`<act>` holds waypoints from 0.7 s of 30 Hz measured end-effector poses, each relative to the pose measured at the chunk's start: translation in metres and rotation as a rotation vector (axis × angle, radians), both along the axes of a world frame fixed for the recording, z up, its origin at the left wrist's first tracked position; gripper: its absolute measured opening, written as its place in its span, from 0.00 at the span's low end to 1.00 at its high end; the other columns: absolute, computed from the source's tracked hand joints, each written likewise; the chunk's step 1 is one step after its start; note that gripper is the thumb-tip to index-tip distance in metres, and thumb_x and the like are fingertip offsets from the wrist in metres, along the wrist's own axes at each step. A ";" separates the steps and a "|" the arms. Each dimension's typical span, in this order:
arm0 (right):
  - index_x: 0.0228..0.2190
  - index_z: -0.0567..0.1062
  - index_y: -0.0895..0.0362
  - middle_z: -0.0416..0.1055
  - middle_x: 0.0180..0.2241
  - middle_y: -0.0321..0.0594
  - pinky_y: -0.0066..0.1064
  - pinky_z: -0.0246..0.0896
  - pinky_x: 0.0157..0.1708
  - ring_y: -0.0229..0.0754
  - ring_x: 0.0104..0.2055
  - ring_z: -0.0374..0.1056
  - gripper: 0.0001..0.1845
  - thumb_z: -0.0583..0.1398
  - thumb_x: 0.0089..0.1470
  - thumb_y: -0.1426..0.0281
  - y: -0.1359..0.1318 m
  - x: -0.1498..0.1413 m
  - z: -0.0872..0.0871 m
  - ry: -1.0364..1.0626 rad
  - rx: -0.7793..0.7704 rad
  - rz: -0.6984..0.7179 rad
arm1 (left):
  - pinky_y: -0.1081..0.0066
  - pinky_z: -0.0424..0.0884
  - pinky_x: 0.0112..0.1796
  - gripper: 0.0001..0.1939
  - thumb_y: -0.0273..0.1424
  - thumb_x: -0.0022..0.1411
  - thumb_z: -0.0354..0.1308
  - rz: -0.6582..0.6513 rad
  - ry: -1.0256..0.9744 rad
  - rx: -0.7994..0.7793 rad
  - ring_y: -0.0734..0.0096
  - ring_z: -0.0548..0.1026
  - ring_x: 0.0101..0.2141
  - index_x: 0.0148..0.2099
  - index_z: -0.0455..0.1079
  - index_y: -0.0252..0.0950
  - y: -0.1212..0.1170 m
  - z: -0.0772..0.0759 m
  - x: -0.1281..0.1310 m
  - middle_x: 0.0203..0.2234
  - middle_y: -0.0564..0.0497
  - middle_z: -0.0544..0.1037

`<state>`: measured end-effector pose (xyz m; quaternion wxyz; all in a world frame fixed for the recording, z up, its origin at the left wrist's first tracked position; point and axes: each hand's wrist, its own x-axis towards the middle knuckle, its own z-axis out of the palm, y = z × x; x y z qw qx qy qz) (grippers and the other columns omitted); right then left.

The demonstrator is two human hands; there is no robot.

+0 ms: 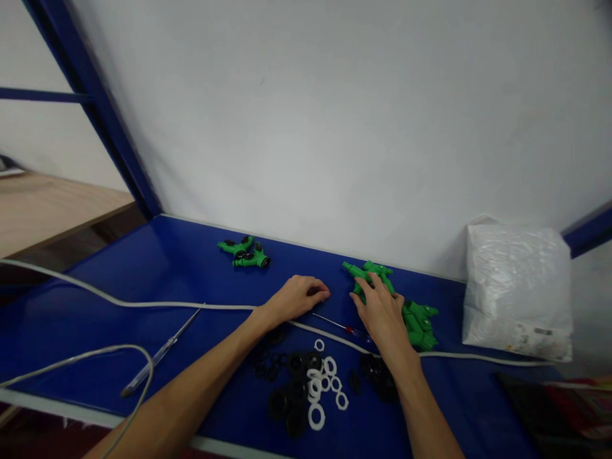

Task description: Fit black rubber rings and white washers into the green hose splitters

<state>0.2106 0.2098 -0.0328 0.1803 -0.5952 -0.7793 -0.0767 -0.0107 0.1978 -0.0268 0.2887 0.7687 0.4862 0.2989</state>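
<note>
My left hand [299, 298] rests low over the blue table, fingers loosely curved with a gap beside the thumb; I see nothing held in it. My right hand [380, 310] reaches over a group of green plastic Y-shaped hose connectors [356, 270], fingers spread and touching them; it partly hides them. Other green connectors [421, 325] lie just right of that hand. Between my hands is a thin screwdriver [335, 322] with a red and dark handle, partly behind the right wrist.
Two green connectors with black parts [253, 257] lie at the back left. White rings [316, 416] and black rings [295, 389] are scattered in front. A white cable [157, 305] crosses the table [186, 255]. A clear-handled screwdriver [160, 354] lies left; a white plastic package [519, 290] stands right.
</note>
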 end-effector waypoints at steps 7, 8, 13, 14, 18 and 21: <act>0.35 0.80 0.58 0.71 0.53 0.57 0.53 0.58 0.51 0.55 0.48 0.71 0.14 0.54 0.59 0.77 -0.001 -0.010 0.003 0.111 -0.015 0.140 | 0.71 0.69 0.39 0.14 0.36 0.65 0.57 0.011 -0.074 -0.020 0.64 0.79 0.36 0.45 0.81 0.37 0.000 -0.001 -0.001 0.36 0.48 0.84; 0.34 0.80 0.58 0.71 0.52 0.57 0.52 0.60 0.50 0.55 0.47 0.71 0.14 0.54 0.58 0.77 0.000 -0.011 0.004 0.151 -0.015 0.152 | 0.71 0.70 0.39 0.14 0.36 0.65 0.57 0.014 -0.095 -0.028 0.64 0.79 0.36 0.44 0.81 0.37 0.000 -0.001 -0.001 0.36 0.49 0.84; 0.32 0.81 0.58 0.74 0.48 0.55 0.48 0.66 0.47 0.54 0.42 0.74 0.12 0.57 0.57 0.69 0.003 -0.008 0.018 0.455 -0.013 0.176 | 0.69 0.71 0.44 0.17 0.39 0.65 0.58 0.079 -0.247 -0.068 0.63 0.80 0.40 0.50 0.79 0.36 0.002 -0.005 -0.003 0.41 0.47 0.84; 0.33 0.80 0.57 0.75 0.46 0.54 0.47 0.68 0.47 0.54 0.41 0.74 0.12 0.58 0.57 0.67 0.002 -0.007 0.022 0.531 -0.023 0.181 | 0.68 0.72 0.46 0.20 0.40 0.64 0.58 0.097 -0.283 -0.078 0.61 0.80 0.41 0.53 0.78 0.34 0.003 -0.006 -0.002 0.43 0.45 0.83; 0.39 0.80 0.58 0.80 0.36 0.49 0.43 0.73 0.40 0.50 0.34 0.78 0.18 0.61 0.58 0.57 -0.004 -0.005 0.036 0.828 -0.153 0.223 | 0.63 0.72 0.50 0.30 0.46 0.63 0.60 0.124 -0.428 -0.143 0.56 0.79 0.47 0.59 0.72 0.30 0.005 -0.005 0.002 0.51 0.38 0.79; 0.41 0.79 0.59 0.80 0.28 0.45 0.42 0.74 0.41 0.49 0.33 0.79 0.20 0.63 0.58 0.55 -0.009 -0.007 0.037 0.997 -0.255 0.263 | 0.61 0.74 0.49 0.34 0.48 0.64 0.58 0.089 -0.532 -0.203 0.56 0.79 0.49 0.63 0.67 0.30 0.003 0.001 0.006 0.54 0.36 0.77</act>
